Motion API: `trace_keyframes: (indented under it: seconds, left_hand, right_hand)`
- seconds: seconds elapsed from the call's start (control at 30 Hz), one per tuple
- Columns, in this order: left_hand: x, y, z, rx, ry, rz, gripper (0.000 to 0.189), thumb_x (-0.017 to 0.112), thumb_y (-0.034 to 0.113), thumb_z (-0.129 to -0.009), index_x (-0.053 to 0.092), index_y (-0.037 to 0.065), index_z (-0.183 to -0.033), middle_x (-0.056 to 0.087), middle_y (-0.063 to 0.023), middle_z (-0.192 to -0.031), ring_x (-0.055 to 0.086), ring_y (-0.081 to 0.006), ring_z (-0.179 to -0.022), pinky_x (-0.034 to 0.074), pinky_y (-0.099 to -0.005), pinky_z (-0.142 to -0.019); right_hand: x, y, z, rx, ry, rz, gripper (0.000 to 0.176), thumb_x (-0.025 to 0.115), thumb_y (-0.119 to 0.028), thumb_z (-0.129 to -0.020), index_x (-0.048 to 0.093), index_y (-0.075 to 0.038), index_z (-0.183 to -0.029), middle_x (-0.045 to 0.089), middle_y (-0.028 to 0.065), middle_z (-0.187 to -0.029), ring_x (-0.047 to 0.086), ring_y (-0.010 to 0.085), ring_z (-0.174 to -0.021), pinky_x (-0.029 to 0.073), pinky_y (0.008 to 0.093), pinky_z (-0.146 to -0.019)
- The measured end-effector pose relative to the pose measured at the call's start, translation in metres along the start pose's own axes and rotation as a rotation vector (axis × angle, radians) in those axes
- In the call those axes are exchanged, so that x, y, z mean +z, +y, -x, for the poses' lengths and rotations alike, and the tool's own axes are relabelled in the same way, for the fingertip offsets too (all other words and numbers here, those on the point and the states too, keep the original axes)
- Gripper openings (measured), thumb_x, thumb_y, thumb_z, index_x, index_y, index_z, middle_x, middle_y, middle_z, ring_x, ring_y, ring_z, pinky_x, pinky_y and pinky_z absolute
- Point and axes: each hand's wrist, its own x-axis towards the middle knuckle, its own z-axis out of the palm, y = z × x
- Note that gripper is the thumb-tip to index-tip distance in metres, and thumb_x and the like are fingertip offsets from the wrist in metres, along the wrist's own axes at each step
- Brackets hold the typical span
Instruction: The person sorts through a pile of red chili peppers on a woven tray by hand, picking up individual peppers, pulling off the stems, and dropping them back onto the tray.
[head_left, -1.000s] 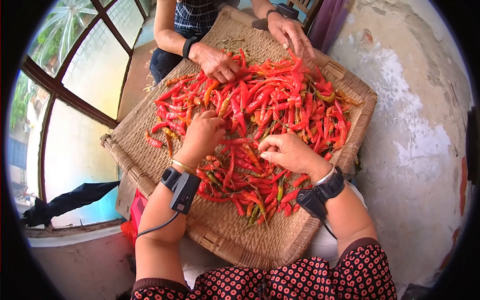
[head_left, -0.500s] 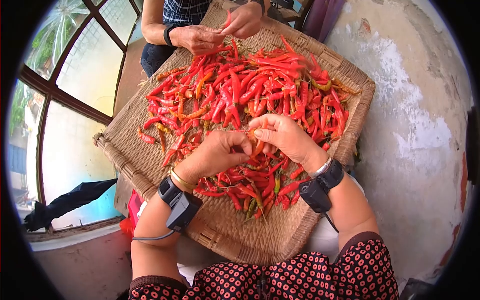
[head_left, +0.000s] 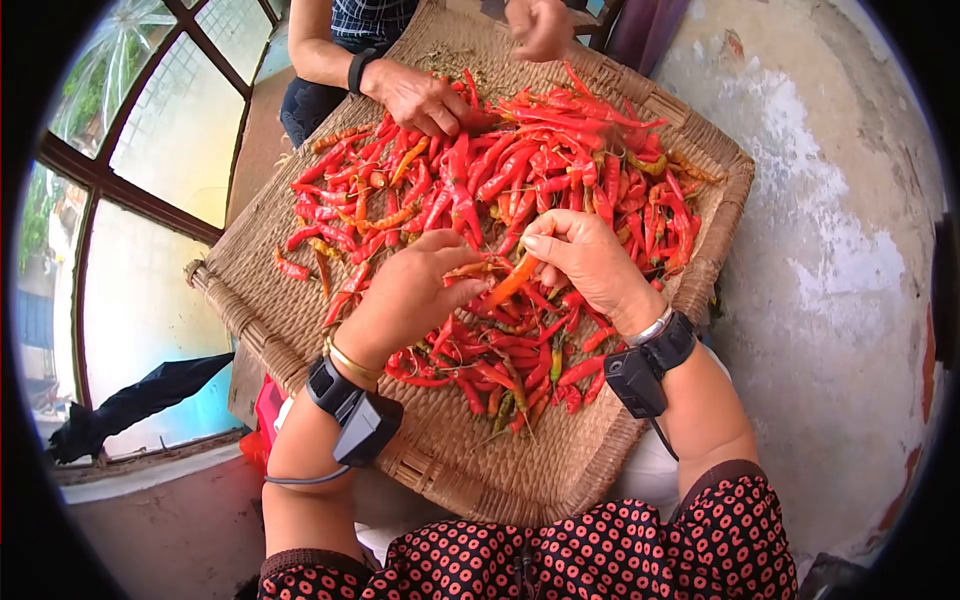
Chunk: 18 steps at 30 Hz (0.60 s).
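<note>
An orange-red chili [head_left: 514, 280] is pinched at its upper end between the thumb and fingers of my right hand [head_left: 583, 262]. My left hand [head_left: 415, 285] is at the chili's lower left, its thumb and fingers curved near the tip; whether they grip anything is hidden. Both hands are above a heap of red chilies [head_left: 520, 175] spread over a woven tray [head_left: 450, 470]. Below my hands is a smaller pile of chilies [head_left: 500, 370], with a few green ones among the red.
Across the tray, a co-worker's hand [head_left: 415, 97] reaches into the heap and their other hand [head_left: 540, 27] is above the far edge. A window [head_left: 165, 130] and a dark folded umbrella [head_left: 150, 405] are at the left, a worn wall [head_left: 820, 250] at the right.
The orange-red chili now shows at length, and my left hand has shifted up and left. The co-worker's hands have parted, one down to the heap, the other to the right.
</note>
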Motion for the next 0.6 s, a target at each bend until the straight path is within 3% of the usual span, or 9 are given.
trace_keyframes:
  seconds: [0.1,0.13,0.23,0.3,0.37,0.4,0.43,0.5,0.6]
  left_hand:
    - [0.004,0.01,-0.001,-0.249,-0.225,0.535,0.024,0.062,0.02,-0.079,0.061,0.001,-0.093,0.06,-0.0078,-0.073,0.057,-0.017,-0.067,0.046,-0.0291,-0.062]
    - [0.004,0.009,-0.002,-0.383,-0.416,0.607,0.022,0.061,0.02,-0.082,0.061,0.001,-0.092,0.059,-0.0032,-0.068,0.054,-0.0098,-0.062,0.045,-0.0252,-0.057]
    - [-0.006,0.008,-0.009,-0.613,-0.462,0.687,0.02,0.06,0.02,-0.083,0.062,0.001,-0.09,0.058,-0.0003,-0.065,0.052,-0.0054,-0.058,0.043,-0.0212,-0.052]
    - [-0.015,0.0,-0.015,-0.719,-0.362,0.646,0.018,0.058,0.02,-0.085,0.062,0.003,-0.088,0.059,0.0022,-0.072,0.051,-0.0033,-0.059,0.042,-0.018,-0.053]
    - [-0.007,-0.018,-0.018,-0.639,0.09,0.937,0.02,0.057,0.021,-0.086,0.062,0.001,-0.09,0.061,-0.0005,-0.078,0.054,-0.0055,-0.064,0.045,-0.0191,-0.059]
    - [-0.002,-0.023,-0.021,-0.642,0.09,0.937,0.02,0.057,0.021,-0.086,0.062,0.001,-0.09,0.061,-0.0005,-0.078,0.054,-0.0055,-0.064,0.045,-0.0191,-0.059]
    - [0.003,-0.027,-0.025,-0.602,0.339,0.835,0.02,0.057,0.019,-0.085,0.061,0.001,-0.092,0.061,-0.0011,-0.081,0.055,-0.0067,-0.067,0.045,-0.0204,-0.062]
    - [0.005,-0.031,-0.023,-0.558,0.582,0.726,0.019,0.058,0.017,-0.085,0.061,0.0,-0.094,0.061,-0.0018,-0.084,0.056,-0.0079,-0.069,0.046,-0.0216,-0.065]
    - [-0.004,-0.008,-0.011,-0.388,-0.167,0.345,0.015,0.061,0.007,-0.079,0.063,0.002,-0.092,0.063,-0.0034,-0.076,0.057,-0.0095,-0.067,0.046,-0.0242,-0.063]
  right_hand:
    - [0.003,-0.002,0.003,0.012,-0.023,-0.077,0.012,0.056,-0.016,-0.085,0.056,-0.005,-0.083,0.054,-0.0028,-0.065,0.047,0.0015,-0.049,0.038,0.0151,-0.045]
    - [0.003,-0.001,0.002,0.013,-0.027,-0.076,0.012,0.056,-0.016,-0.085,0.056,-0.005,-0.083,0.054,-0.0028,-0.065,0.047,0.0015,-0.049,0.038,0.0151,-0.045]
    - [-0.001,-0.001,-0.001,0.002,0.003,-0.199,0.015,0.055,-0.018,-0.086,0.057,-0.004,-0.084,0.054,-0.0027,-0.066,0.049,0.0016,-0.052,0.04,0.0155,-0.046]
    - [-0.004,-0.003,-0.001,0.01,0.083,-0.026,0.017,0.053,-0.02,-0.087,0.057,-0.003,-0.088,0.055,-0.0018,-0.068,0.052,0.0027,-0.056,0.042,0.0177,-0.05]
    - [-0.004,0.005,-0.003,-0.02,0.066,0.17,0.02,0.055,-0.021,-0.084,0.059,-0.002,-0.09,0.058,0.0037,-0.07,0.057,0.0124,-0.06,0.046,0.0258,-0.056]
    - [-0.004,0.01,-0.004,-0.176,-0.036,0.494,0.021,0.057,-0.021,-0.082,0.06,-0.003,-0.091,0.058,0.006,-0.074,0.057,0.0161,-0.066,0.046,0.0283,-0.06]
    - [-0.003,0.013,-0.002,-0.332,-0.142,0.816,0.022,0.058,-0.021,-0.079,0.061,-0.004,-0.093,0.059,0.0082,-0.079,0.057,0.0198,-0.072,0.046,0.0309,-0.064]
    - [0.0,0.016,0.003,-0.289,-0.199,0.943,0.021,0.06,-0.022,-0.076,0.063,-0.006,-0.088,0.056,0.0107,-0.085,0.055,0.0265,-0.083,0.044,0.0356,-0.072]
    - [0.0,0.025,0.006,-0.307,-0.339,1.096,0.02,0.061,-0.021,-0.073,0.064,-0.009,-0.088,0.052,0.0102,-0.082,0.054,0.0278,-0.083,0.043,0.0372,-0.073]
